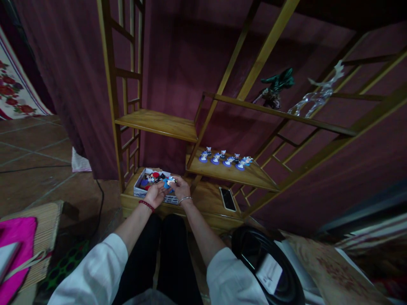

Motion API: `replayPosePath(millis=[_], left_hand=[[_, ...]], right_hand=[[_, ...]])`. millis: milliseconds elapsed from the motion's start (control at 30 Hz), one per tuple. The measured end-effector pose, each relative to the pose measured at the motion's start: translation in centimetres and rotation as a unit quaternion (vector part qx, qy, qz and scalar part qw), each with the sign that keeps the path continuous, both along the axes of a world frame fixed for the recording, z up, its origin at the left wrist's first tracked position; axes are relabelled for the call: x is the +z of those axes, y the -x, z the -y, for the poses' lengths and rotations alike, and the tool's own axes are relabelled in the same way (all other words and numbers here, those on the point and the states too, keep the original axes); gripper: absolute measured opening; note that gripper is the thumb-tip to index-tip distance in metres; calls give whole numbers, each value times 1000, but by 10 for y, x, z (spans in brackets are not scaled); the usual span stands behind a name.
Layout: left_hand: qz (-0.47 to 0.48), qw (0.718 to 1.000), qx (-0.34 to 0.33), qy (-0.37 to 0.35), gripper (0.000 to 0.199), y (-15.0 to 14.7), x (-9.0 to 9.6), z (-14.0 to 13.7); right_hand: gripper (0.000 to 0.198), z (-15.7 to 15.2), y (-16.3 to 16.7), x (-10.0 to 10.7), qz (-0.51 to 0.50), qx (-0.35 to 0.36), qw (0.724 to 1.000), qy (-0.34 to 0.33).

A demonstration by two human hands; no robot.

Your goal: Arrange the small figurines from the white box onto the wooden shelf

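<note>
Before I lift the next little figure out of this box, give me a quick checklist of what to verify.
1. Figurine held by both hands: left hand and right hand meet on it, ok.
2. Exact grip of the fingers: too small to see, cannot tell.
3. Box sits flat on the bottom shelf: ok.
4. Free space on the middle shelf beside the row of figurines: ok.
5. Phone lies apart from the box: ok.
</note>
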State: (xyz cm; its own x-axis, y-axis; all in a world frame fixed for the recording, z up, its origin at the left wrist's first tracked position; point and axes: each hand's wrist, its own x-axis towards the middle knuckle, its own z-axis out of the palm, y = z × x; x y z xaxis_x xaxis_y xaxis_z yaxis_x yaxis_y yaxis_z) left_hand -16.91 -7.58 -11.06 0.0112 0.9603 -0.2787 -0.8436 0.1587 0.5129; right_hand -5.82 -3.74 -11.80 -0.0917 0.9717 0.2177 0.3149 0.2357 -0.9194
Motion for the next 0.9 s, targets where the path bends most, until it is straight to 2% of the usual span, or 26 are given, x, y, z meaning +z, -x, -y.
replayPosePath(millis=[367,900], left_hand=[[-14,1000,-7,-5,18,-2,10,6],[-1,1000,-16,22,16,-2,9,9]], right_hand=[[28,7,-8,20,105,28,993,-51],[24,8,-18,33,164,126,968,-142]])
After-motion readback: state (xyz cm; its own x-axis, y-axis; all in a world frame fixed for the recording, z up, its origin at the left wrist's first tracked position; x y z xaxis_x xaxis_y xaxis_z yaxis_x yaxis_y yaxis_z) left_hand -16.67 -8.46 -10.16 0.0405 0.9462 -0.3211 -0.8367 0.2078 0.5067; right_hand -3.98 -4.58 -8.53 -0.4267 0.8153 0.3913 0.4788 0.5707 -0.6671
